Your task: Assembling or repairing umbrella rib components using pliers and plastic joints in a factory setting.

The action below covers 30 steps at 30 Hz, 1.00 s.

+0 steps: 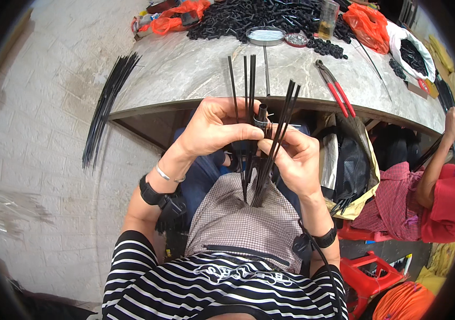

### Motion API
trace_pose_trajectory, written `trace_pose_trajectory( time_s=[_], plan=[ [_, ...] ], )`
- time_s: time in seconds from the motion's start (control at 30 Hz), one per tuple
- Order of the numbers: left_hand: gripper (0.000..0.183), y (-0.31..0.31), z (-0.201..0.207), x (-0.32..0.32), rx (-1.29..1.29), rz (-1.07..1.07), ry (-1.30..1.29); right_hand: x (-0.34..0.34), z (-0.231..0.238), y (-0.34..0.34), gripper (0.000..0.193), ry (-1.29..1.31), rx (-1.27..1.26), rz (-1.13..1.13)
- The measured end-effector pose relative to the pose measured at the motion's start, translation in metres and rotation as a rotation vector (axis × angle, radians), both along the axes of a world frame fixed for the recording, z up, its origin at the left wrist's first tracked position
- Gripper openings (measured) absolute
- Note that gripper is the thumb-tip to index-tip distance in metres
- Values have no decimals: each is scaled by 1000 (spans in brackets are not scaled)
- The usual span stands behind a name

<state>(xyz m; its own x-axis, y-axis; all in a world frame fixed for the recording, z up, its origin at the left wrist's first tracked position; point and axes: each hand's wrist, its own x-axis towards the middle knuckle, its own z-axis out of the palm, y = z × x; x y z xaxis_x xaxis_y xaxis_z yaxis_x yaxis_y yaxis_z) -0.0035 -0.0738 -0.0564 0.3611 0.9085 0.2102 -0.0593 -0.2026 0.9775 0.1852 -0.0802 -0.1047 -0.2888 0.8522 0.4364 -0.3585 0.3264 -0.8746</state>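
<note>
My left hand (222, 127) is closed, thumb and fingers pinching a short black tubular piece (262, 113) above my lap. My right hand (298, 162) meets it from the other side, its fingertips pressed together at the same piece. Small metal wire ends stick out beside the tube. Several thin black rods (289, 106), like umbrella ribs, fan upward around the piece and run down to the checked cloth (222, 213) on my lap. Exactly what the right fingertips grip is partly hidden.
A stone-topped table (185, 74) stands ahead with a heap of black tubular parts (259, 18), a round tin (266, 35) and red-handled pincers (336, 90). A bundle of black rods (107, 106) overhangs its left edge. At right sit another person (440, 186) and a red stool (368, 272).
</note>
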Motion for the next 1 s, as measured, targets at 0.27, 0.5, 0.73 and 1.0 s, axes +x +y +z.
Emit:
trace_pose_trajectory(
  time_s=[0.27, 0.5, 0.73, 1.0],
  plan=[
    [28, 3, -7, 1, 3, 7, -48, -6, 0, -2, 13, -152, 97, -154],
    [20, -13, -3, 13, 78, 280, 80, -22, 14, -11, 9, -213, 138, -390],
    [20, -8, -11, 5, 89, 243, -47, -19, 3, -5, 10, -189, 83, -303],
    [27, 3, -12, -14, 80, -6, -39, -22, -1, -2, 10, 34, -74, -57]
  ],
)
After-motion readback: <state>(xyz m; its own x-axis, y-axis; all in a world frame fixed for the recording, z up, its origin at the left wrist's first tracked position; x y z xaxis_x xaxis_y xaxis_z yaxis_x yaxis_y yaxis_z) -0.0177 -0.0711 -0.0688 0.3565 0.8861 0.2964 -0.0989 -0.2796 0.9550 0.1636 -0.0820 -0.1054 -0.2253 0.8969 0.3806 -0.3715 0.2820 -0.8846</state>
